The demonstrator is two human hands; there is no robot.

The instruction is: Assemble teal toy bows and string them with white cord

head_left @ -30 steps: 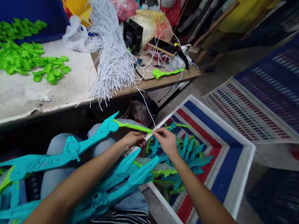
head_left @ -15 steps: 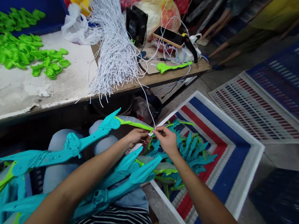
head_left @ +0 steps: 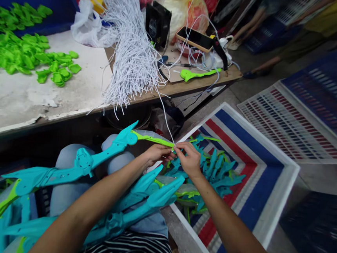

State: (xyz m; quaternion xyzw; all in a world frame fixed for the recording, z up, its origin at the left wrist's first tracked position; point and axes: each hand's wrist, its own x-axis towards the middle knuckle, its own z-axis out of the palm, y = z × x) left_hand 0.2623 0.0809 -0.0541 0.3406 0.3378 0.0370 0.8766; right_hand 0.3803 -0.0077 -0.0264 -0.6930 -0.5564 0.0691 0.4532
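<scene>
Across my lap lies a teal plastic toy bow [head_left: 84, 162] with a lime-green limb [head_left: 152, 138] at its far end. My left hand [head_left: 158, 153] is closed round the tip of that limb. At the same tip, my right hand [head_left: 188, 155] pinches a white cord [head_left: 166, 120], which runs up to a thick bundle of white cords [head_left: 130, 56] on the table. The exact join of cord and tip is hidden by my fingers. More teal bow pieces [head_left: 147, 197] lie on my lap under my forearms.
At my right a striped, white-rimmed bin [head_left: 290, 168] holds several teal and green bows [head_left: 215, 166]. Small green parts [head_left: 24, 51] are heaped on the table [head_left: 85, 70]. A fan [head_left: 157, 25], a phone [head_left: 195, 39] and a green piece [head_left: 199, 74] sit farther right. A person [head_left: 321, 29] stands beyond.
The view has shifted slightly, so the table things sit a little farther right. Both hands stay at the limb's tip, their fingers moving only slightly.
</scene>
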